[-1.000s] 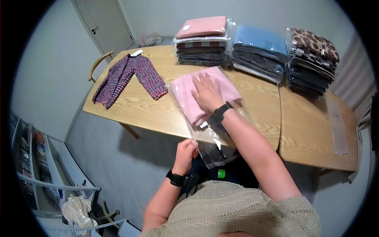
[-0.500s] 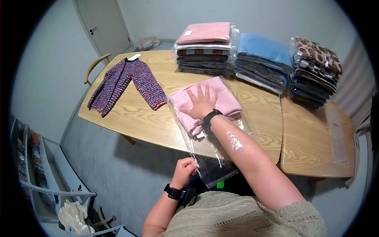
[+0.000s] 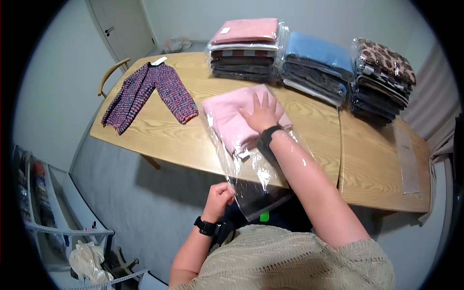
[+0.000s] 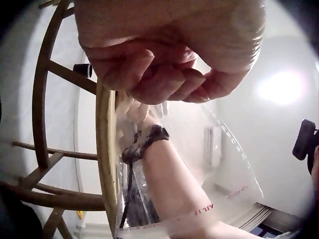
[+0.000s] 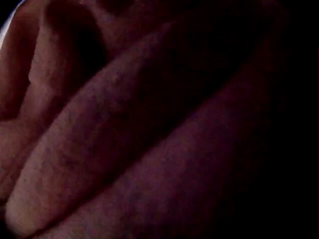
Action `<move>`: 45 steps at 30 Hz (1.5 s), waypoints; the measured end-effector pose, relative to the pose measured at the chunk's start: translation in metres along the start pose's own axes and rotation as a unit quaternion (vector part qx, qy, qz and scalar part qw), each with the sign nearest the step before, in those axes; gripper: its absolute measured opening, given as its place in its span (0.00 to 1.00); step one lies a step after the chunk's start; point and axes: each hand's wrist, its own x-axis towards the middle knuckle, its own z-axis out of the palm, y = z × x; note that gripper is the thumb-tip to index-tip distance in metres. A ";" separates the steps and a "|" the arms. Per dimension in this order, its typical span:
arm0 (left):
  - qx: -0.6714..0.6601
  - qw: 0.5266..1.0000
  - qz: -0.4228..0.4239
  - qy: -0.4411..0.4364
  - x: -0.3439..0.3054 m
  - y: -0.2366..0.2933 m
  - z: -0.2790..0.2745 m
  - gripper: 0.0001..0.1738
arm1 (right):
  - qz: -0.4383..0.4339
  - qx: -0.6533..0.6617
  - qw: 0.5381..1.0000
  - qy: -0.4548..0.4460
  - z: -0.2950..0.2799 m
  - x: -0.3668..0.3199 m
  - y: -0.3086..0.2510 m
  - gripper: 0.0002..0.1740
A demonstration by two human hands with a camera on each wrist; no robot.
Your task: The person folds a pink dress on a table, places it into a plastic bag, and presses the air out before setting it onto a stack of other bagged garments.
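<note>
A folded pink knit garment (image 3: 231, 113) lies on the table in a clear plastic bag (image 3: 263, 176), whose near end hangs past the table's front edge. My right hand (image 3: 263, 116) rests on the garment's right part, fingers spread and palm down. Clear plastic with red print crosses the right forearm in the left wrist view. The left hand (image 3: 218, 199) pinches the bag's left edge near its mouth, below the table edge; its curled fingers (image 4: 164, 84) fill the top of the left wrist view. Dark, close pink cloth and skin fill the right wrist view.
A multicoloured knit sweater (image 3: 150, 94) with a white tag lies at the table's left. Along the back stand bagged garment stacks topped with pink (image 3: 249, 30), blue (image 3: 316, 50) and leopard print (image 3: 386, 58). A flat clear bag (image 3: 407, 159) lies far right. Shelving (image 3: 63, 227) stands lower left.
My right hand has spread its fingers and slid toward the garment's right side. The left hand keeps its pinch on the bag's edge. The head view has shifted slightly.
</note>
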 end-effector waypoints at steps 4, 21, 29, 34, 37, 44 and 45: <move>0.009 0.999 -0.011 0.043 -0.004 0.008 0.002 0.13 | 0.006 -0.002 1.000 0.031 -0.002 -0.006 -0.004 0.45; 0.025 0.998 -0.022 0.050 -0.008 -0.003 -0.021 0.11 | -0.217 -0.035 0.975 -0.027 0.000 -0.128 -0.031 0.30; 0.166 0.982 -0.057 0.075 0.004 0.045 -0.064 0.25 | -0.191 0.346 0.809 -0.435 -0.157 -0.161 0.092 0.15; 0.207 0.961 -0.143 0.117 0.050 0.078 -0.039 0.26 | 0.039 0.351 0.925 -0.137 -0.109 -0.077 0.124 0.17; 0.215 0.954 -0.195 0.075 0.074 0.071 -0.044 0.23 | 0.125 0.448 0.844 -0.268 -0.070 -0.051 0.135 0.18; 0.212 0.964 -0.144 0.070 0.071 0.054 -0.051 0.15 | 0.162 0.458 0.788 -0.378 -0.056 -0.053 0.168 0.12; 0.235 0.956 -0.157 0.084 0.066 0.063 -0.042 0.13 | 0.183 0.446 0.795 -0.368 -0.070 -0.065 0.161 0.09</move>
